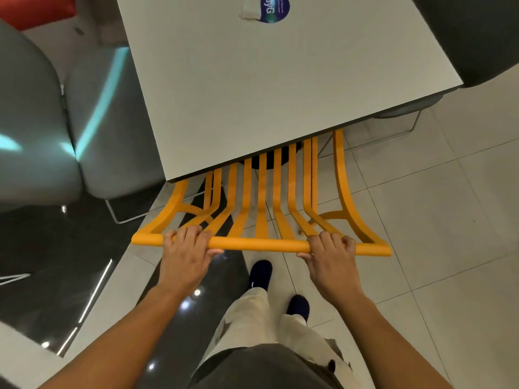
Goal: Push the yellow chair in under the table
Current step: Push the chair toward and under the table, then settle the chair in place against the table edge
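Observation:
The yellow chair has a slatted back and a round top rail. Its seat is hidden beneath the white table; only the backrest sticks out past the table's near edge. My left hand grips the top rail near its left end. My right hand grips the same rail near its right end. On both hands the fingers curl over the rail with the thumbs below it.
Grey padded chairs stand to the left of the table, a dark chair at the far right. A blue round sticker and crumpled paper lie on the tabletop's far side. My feet are on the tiled floor behind the chair.

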Tool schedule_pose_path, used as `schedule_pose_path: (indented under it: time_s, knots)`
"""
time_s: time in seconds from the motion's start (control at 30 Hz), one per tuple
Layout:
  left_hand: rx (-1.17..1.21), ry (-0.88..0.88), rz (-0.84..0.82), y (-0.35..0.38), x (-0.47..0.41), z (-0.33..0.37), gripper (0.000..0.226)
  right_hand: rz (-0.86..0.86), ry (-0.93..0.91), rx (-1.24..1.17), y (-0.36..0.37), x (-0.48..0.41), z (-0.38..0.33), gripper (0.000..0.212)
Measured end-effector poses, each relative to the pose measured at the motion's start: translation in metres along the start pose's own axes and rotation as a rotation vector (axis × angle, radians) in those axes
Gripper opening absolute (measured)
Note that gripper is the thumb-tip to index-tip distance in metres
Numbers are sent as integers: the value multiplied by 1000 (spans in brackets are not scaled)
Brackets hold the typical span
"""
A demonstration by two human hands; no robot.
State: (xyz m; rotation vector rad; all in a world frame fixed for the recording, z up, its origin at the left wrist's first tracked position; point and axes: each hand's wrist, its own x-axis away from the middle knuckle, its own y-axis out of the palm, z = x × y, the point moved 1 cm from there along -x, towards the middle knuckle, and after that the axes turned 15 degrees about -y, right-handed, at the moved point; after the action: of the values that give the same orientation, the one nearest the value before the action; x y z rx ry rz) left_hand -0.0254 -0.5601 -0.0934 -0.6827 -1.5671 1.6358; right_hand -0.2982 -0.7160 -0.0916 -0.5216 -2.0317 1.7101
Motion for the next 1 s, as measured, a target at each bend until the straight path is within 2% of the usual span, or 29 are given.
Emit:
schedule_pose_path:
  time_s: [0.23, 0.47, 0.7, 0.83, 1.0]
  knots:
    - [19, -60, 1, 6, 18, 64, 54, -3, -75, 2, -16, 14, 60, 43]
    - [19, -197, 22, 17, 36, 170, 59, -30, -209, -2, -27, 28, 166, 39]
    - [47, -340, 39, 29, 38, 276, 52, -100, -340, -7, -51, 23, 269, 39]
    - [44, -335, 52, 26, 35, 292, 51, -72, -297, -6, -52, 18, 280, 43]
    - [-2, -260, 42, 23, 38, 256, 55, -69, -266, -25, -47, 24, 243, 45]
